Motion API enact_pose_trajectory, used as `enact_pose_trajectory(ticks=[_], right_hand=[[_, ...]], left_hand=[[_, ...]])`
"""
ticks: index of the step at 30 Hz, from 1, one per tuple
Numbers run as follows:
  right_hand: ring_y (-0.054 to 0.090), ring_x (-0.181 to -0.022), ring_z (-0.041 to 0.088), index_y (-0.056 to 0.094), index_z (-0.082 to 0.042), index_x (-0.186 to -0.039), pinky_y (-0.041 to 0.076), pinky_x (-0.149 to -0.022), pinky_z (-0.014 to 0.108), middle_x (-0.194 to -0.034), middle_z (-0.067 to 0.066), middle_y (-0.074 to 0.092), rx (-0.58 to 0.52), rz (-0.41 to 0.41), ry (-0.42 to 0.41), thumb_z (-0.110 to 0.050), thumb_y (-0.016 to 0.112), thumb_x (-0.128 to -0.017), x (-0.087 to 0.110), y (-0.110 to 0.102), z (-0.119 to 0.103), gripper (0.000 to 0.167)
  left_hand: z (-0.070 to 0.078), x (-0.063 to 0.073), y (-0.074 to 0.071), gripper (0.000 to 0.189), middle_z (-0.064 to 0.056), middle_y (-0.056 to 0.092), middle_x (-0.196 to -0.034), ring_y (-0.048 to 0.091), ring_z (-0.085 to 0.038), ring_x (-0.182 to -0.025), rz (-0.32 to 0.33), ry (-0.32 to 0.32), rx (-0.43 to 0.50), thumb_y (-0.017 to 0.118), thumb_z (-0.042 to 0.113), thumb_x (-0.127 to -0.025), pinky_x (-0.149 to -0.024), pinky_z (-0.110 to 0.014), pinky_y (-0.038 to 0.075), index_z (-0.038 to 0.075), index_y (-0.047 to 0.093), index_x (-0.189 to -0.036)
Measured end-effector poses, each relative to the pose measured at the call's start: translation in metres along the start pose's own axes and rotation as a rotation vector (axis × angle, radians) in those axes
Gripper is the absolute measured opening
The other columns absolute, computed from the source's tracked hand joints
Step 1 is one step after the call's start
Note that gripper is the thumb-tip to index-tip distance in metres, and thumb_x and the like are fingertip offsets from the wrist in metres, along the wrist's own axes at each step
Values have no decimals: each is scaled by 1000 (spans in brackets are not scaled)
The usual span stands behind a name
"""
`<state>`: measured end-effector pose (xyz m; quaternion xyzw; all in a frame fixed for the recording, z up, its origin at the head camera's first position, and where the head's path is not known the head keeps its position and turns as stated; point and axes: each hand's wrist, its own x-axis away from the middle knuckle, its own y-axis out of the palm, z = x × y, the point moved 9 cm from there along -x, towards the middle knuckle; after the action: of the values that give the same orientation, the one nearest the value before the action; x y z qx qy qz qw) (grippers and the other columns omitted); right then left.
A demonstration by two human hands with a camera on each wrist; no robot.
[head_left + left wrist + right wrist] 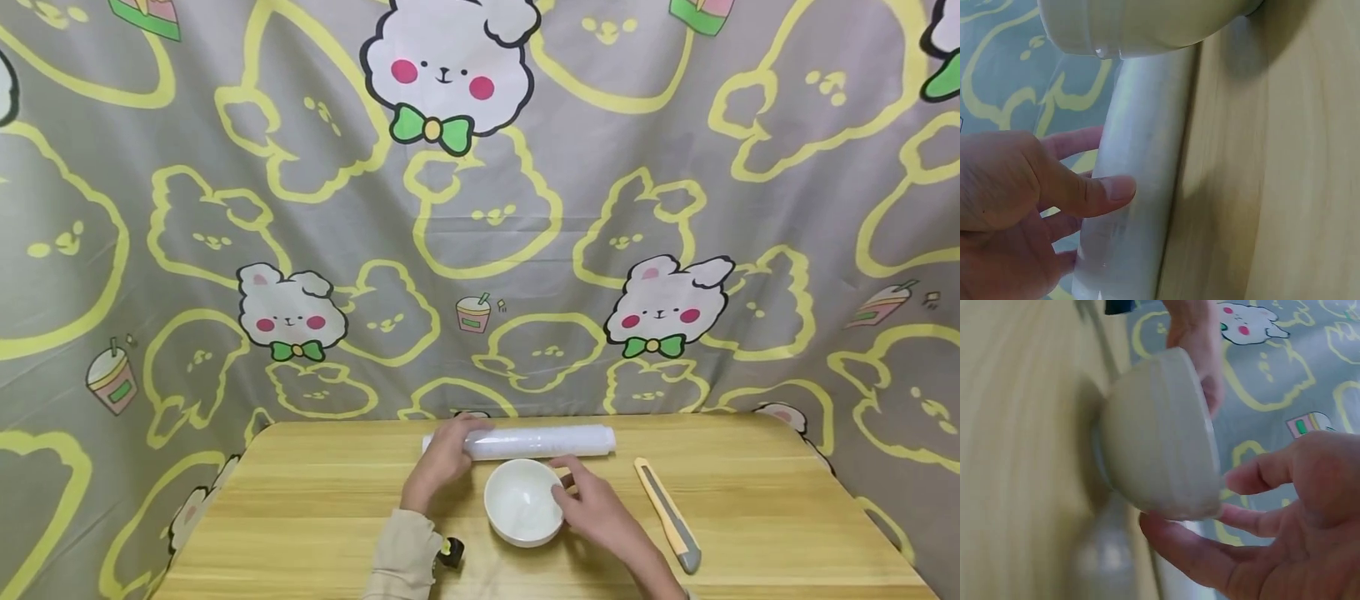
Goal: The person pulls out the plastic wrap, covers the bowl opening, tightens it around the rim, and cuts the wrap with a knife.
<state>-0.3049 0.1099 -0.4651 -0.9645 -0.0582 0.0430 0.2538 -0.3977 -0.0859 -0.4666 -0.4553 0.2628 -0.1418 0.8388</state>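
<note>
A white bowl (523, 503) stands upright on the wooden table. My right hand (596, 506) holds it at its right side, the thumb at the rim and a finger (1179, 547) against the outer wall. Behind the bowl lies a white roll of what looks like plastic wrap (540, 441). My left hand (446, 458) is at the roll's left end. In the left wrist view, the thumb (1107, 192) lies on the roll (1141, 150) and the other fingers reach behind it, partly hidden. The bowl (1141, 25) also shows at the top of that view.
An orange and grey utility knife (667, 515) lies to the right of the bowl. The wooden table (315, 500) ends at a hanging grey cloth (517, 292) with cartoon prints, which also encloses both sides. A small black object (451, 552) sits by the left cuff.
</note>
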Motion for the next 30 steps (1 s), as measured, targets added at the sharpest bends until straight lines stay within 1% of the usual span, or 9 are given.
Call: enact_pose_trajectory(ticks=[3, 6, 8, 10, 12, 15, 18, 24, 30], right_hand=[[70, -88, 26, 64, -3, -125, 61, -72, 37, -102, 13, 69, 53, 79, -73, -5, 64, -97, -9, -16, -8, 28], [70, -95, 31, 70, -2, -114, 60, -82, 44, -103, 13, 72, 145, 170, -234, 2, 71, -91, -24, -29, -18, 23], [69, -99, 33, 72, -2, -109, 58, -87, 49, -105, 13, 72, 214, 204, -342, 5, 75, -87, -34, -31, -22, 24], [67, -102, 34, 73, -3, -106, 56, -90, 52, -107, 13, 71, 280, 217, -423, 5, 79, -83, -45, -29, -23, 25], [66, -105, 34, 73, -4, -105, 55, -91, 53, -107, 12, 70, 328, 196, -465, 4, 81, -81, -56, -22, -19, 26], [66, -106, 33, 73, -5, -103, 55, -92, 51, -106, 10, 70, 385, 163, -476, 0, 85, -79, -70, -13, -10, 27], [66, -102, 31, 74, -8, -100, 56, -88, 49, -102, 6, 70, 421, 169, -463, -4, 87, -78, -77, -8, -3, 26], [65, -92, 26, 74, -12, -89, 55, -82, 47, -93, 1, 69, 441, 224, -483, -4, 90, -74, -76, -8, -1, 23], [63, -90, 22, 74, -16, -83, 55, -78, 44, -92, -2, 67, 441, 235, -465, -3, 88, -76, -75, -9, 0, 21]], left_hand=[[3, -1, 1, 69, -16, 66, -126, 62, -38, -116, -18, -17, -3, 57, -23, -60, -99, -53, 50, 4, 73, -122], [7, -4, 2, 63, -17, 66, -127, 61, -38, -118, -20, -13, 13, 65, -21, -65, -101, -53, 49, 5, 73, -122], [9, -5, 2, 58, -19, 66, -128, 59, -38, -122, -11, -7, 48, 70, -18, -70, -103, -53, 48, 4, 72, -123], [10, -5, 1, 49, -17, 66, -128, 59, -36, -124, 7, -11, 93, 74, -13, -77, -106, -52, 47, 4, 72, -123], [10, -5, -2, 41, -15, 68, -125, 60, -33, -122, 35, -21, 141, 75, -9, -83, -105, -50, 49, 3, 72, -122], [9, -5, -6, 31, -8, 72, -119, 64, -28, -115, 90, -33, 179, 77, 0, -88, -101, -47, 52, 5, 73, -118], [9, -5, -5, 24, -7, 73, -110, 66, -27, -106, 116, -28, 175, 81, 3, -85, -95, -44, 54, 5, 76, -108], [11, -6, 0, 20, -4, 70, -100, 65, -25, -96, 110, -30, 132, 88, 5, -76, -87, -39, 54, 10, 75, -90], [12, -7, 1, 17, 1, 67, -96, 64, -24, -93, 107, -41, 104, 88, 6, -77, -85, -37, 53, 13, 74, -83]])
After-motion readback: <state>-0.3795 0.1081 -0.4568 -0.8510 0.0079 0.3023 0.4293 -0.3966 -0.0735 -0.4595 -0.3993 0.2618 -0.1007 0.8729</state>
